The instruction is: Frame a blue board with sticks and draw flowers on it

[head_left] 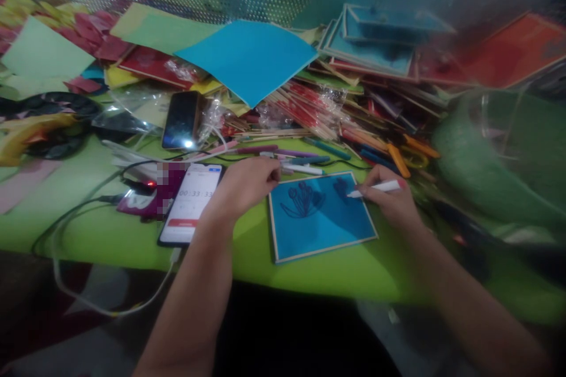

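Observation:
A blue rectangular panel [318,238] with a pale border lies flat near the table's front edge. Dark line drawings of tulip-like flowers [304,199] show on its left half, with a smaller dark drawing at its upper right. My right hand [391,203] grips a white marker [382,187], its tip at the smaller drawing. My left hand [250,185] rests by the panel's upper left corner, fingers curled in; whatever they may hold is hidden. Just beyond the panel, a white pen [305,169] lies near several coloured pens.
A lit phone [190,203] with a timer lies beside my left forearm, its white cable hanging over the edge. Another phone [180,121] leans farther back. Sticks, a blue sheet [254,56], framed panels [375,50] and orange-handled scissors [398,159] crowd the back. A green basin [499,153] stands right.

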